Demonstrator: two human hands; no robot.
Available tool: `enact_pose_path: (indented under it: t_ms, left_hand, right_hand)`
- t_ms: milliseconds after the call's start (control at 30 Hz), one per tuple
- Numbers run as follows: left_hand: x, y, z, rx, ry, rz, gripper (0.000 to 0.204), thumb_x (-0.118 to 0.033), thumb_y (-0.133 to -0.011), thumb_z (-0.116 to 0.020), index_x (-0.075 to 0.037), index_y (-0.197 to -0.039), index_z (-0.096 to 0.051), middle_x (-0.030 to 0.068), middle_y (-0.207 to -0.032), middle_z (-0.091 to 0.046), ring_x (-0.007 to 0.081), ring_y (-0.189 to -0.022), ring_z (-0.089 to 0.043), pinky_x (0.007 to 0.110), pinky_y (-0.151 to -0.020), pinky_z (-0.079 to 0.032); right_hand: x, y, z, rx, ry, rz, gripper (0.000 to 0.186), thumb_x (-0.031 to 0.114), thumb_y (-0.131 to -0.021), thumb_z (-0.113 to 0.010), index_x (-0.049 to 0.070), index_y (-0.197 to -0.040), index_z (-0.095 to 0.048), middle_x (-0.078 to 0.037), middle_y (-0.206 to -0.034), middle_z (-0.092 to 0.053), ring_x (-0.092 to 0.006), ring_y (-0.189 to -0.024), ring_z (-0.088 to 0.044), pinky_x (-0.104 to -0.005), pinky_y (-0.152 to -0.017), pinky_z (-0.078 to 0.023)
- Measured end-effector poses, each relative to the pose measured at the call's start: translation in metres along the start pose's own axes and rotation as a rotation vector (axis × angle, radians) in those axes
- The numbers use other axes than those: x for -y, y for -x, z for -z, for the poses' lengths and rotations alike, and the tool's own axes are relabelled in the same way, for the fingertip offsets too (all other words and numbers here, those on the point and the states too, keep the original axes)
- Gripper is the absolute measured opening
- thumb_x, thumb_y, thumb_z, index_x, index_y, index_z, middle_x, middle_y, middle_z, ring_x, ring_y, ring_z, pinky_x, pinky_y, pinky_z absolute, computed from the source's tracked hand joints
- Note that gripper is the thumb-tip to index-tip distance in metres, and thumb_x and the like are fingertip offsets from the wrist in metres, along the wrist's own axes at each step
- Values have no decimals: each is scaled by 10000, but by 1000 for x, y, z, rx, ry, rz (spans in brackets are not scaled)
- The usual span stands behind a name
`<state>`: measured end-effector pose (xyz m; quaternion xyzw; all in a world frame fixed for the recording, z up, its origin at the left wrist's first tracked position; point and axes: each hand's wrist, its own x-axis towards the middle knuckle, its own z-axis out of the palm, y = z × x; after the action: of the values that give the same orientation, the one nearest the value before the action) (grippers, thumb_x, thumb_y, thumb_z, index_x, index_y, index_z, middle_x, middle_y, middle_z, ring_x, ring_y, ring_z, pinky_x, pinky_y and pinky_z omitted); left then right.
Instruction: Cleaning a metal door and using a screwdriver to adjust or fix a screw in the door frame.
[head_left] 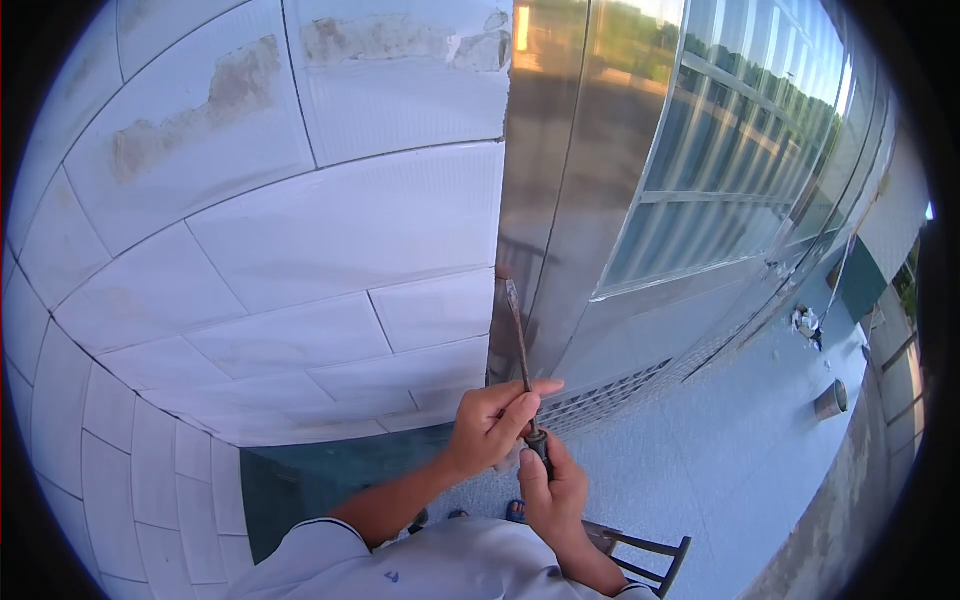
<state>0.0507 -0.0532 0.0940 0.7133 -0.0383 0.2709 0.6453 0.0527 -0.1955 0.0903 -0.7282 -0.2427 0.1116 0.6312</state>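
A long flat-blade screwdriver (519, 328) points up, away from me, its rusty shaft ending in a worn tip close to the edge where the tiled wall meets the shiny metal panel. My right hand (555, 490) is closed around its dark handle. Higher up, my left hand (490, 425) pinches the shaft between thumb and fingers, with one finger stretched to the right behind it. Whether the tip touches the wall edge or stands just in front of it, I cannot tell.
White tiles (330, 230) with old mortar patches cover the wall on the left. A reflective metal and glass front (740, 150) curves away to the right. A dark stool or chair frame (650, 555) stands low right. Farther off are a bucket (831, 400) and some debris (806, 323) on the floor.
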Motion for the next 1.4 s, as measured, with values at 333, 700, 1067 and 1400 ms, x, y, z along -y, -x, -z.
enact_pose_path:
  t_ms: [333, 700, 1067, 1400]
  left_hand:
    - [2, -5, -1, -11, 25, -1, 300, -228, -974, -481, -41, -1135, -651, -46, -592, -468, 18, -519, -441, 188, -466, -354]
    - [2, -5, 1, 21, 26, -12, 345, -257, -989, -443, -19, -1133, -647, -33, -647, -496, 24, -553, -440, 186, -505, -358]
    - [13, -2, -4, 12, 61, -32, 304, -230, -975, -474, -53, -1152, -647, -35, -572, -471, 28, -504, -431, 207, -459, -353]
    - [9, -6, -2, 44, 7, -3, 336, -258, -984, -455, -29, -1131, -652, -44, -636, -482, 19, -544, -442, 187, -486, -361]
  right_hand:
    - [6, -4, 1, -18, 72, 43, 278, 122, -905, -565, 27, -1165, -557, -119, -801, -644, -144, -685, -634, -288, -608, -487]
    - [7, -4, 0, -28, 93, 87, 287, 117, -900, -570, 30, -1174, -554, -109, -743, -617, -137, -630, -614, -283, -571, -473]
    - [1, -3, 1, -48, 88, 74, 281, 130, -902, -572, 14, -1157, -563, -128, -795, -648, -150, -693, -638, -290, -617, -488]
    - [-5, -6, -3, -60, -1, 85, 266, 101, -914, -520, 0, -1155, -573, 7, -657, -522, -46, -578, -472, -212, -527, -385]
